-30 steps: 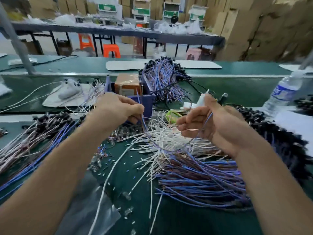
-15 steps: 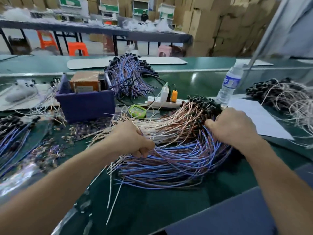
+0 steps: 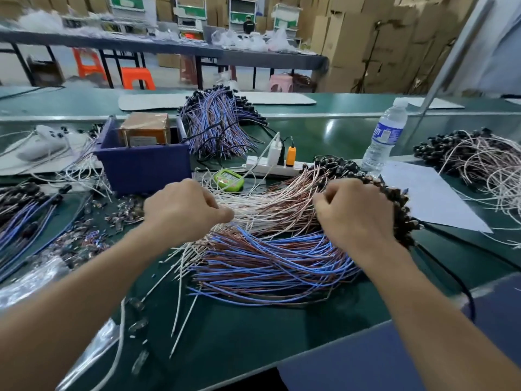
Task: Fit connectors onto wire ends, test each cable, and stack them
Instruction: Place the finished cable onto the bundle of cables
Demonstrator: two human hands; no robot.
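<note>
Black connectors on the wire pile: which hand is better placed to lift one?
Right hand: its fingers lie beside the black connectors; the left hand is at the white wires, farther away.

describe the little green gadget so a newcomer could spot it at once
Find the dark blue bin on the green bench, beyond the left hand. Just right of its front corner, before the white power strip, lies the green gadget. It is the only lime-green thing there, small and flat among white wires.
</note>
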